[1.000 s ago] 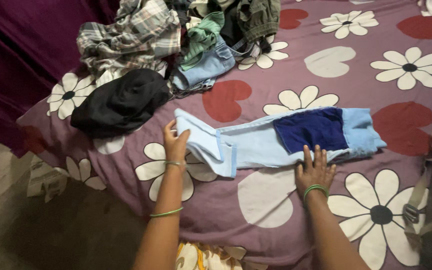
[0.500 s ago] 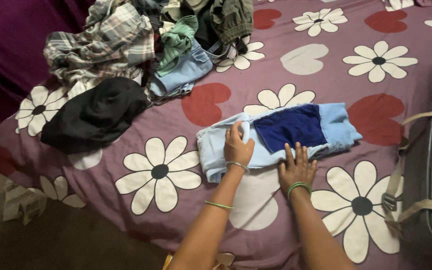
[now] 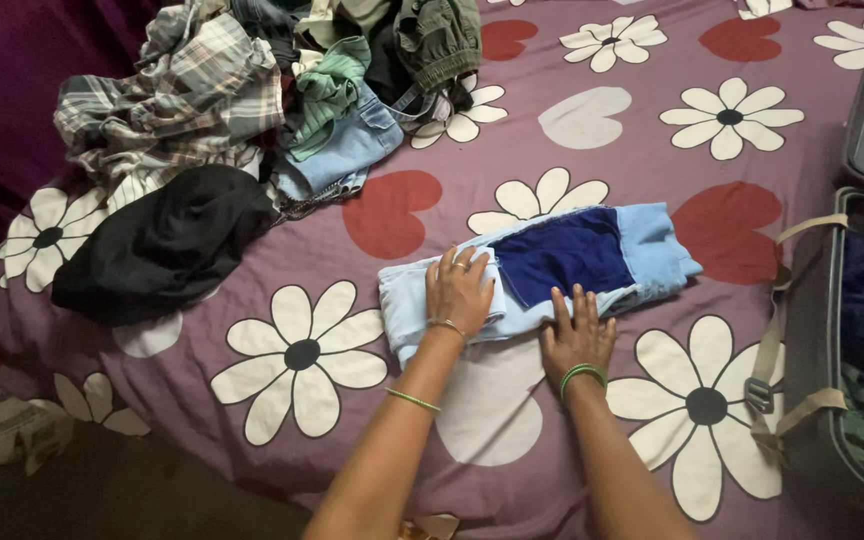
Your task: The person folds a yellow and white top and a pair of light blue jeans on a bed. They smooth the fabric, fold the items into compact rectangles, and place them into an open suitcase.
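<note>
A home bedroom: flowered bedsheet (image 3: 652, 120), heaped clothes (image 3: 252, 90), suitcase (image 3: 852, 330).

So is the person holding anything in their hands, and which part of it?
Nothing is gripped. The left hand lies flat on the folded-over left end of the light blue garment, and the right hand presses flat on its near edge.

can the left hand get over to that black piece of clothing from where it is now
Probably yes: the left hand lies flat on the light blue garment, and only bare bedsheet separates it from the black garment.
</note>
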